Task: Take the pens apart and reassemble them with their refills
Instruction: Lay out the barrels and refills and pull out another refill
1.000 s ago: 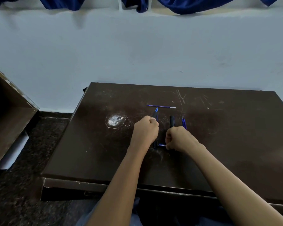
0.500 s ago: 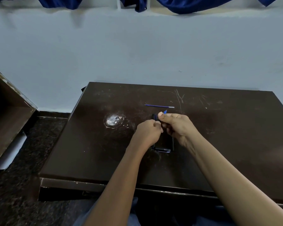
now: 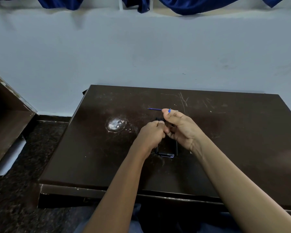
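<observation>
On the dark brown table [image 3: 225, 135] my left hand [image 3: 151, 135] is closed around a dark pen barrel, whose top end pokes out above the fist [image 3: 158, 118]. My right hand [image 3: 181, 128] touches the left one and pinches a small blue pen part [image 3: 169, 110] between thumb and forefinger. A thin blue refill [image 3: 154, 109] lies flat on the table beyond my hands. Below my hands lie dark pen pieces: a short one crosswise [image 3: 166, 154] and a barrel standing lengthwise [image 3: 176, 147].
A pale worn patch [image 3: 115, 125] marks the table left of my hands. A brown open box [image 3: 7, 118] stands at the left on the dark speckled floor. A light wall rises behind the table, with blue cloth hanging at the top.
My right hand lifted off the table, came up to my left hand and now holds a small blue part. Both hands rose slightly; the refill stayed put.
</observation>
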A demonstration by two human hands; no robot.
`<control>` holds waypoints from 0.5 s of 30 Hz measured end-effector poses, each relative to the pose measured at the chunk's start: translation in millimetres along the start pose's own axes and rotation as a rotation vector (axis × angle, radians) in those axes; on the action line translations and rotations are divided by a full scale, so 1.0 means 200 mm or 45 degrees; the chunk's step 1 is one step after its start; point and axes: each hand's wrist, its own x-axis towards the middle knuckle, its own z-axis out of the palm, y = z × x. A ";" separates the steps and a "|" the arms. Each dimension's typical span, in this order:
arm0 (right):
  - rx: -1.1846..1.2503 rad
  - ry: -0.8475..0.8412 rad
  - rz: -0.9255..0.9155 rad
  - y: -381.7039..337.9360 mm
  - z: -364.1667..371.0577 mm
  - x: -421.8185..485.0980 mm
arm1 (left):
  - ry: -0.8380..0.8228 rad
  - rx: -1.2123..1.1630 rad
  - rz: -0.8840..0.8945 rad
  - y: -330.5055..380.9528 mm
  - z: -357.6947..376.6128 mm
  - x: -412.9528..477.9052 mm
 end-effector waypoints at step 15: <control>0.164 -0.072 0.001 0.00 0.00 0.01 | 0.078 0.022 0.020 -0.03 0.01 0.03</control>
